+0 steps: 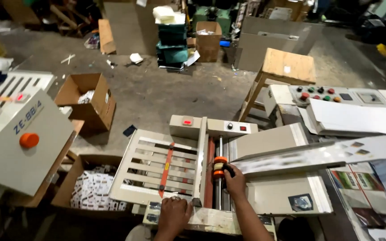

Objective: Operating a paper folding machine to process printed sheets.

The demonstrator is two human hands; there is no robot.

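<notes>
nearby, wooden stool [287, 67] beside control panel [320, 93]

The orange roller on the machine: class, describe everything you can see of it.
The orange roller is a small ring-like wheel with a yellow band around its middle, looking like rubber or plastic. It sits on a metal shaft that runs toward the viewer, between the slatted tray and the feed table. The right hand grips a black part beside it.

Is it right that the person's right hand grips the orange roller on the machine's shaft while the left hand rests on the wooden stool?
Not quite. In the head view the right hand does grip the orange roller, but the left hand rests on the machine's near edge, not the wooden stool.
</notes>
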